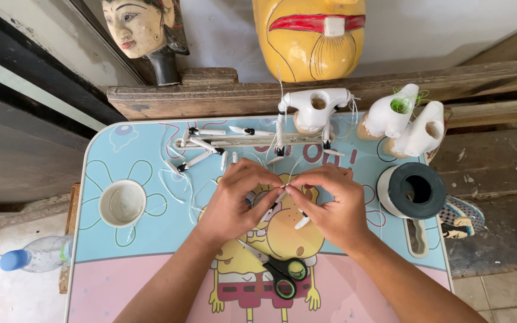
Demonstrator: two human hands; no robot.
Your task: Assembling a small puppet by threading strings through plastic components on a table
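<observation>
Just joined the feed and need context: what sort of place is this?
Likely a small puppet-making workshop: carved painted masks on the wall, white puppet torsos, and both hands tying a white limb piece.

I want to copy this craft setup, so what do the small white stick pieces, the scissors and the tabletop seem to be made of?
The small white stick pieces look like carved wood painted matt white with black tips, though plastic cannot be ruled out. The scissors have grey metal-looking blades and glossy black plastic-looking handles lined green. The tabletop looks like a smooth, faintly shiny printed laminate or plastic, judging by its cartoon print.
</observation>
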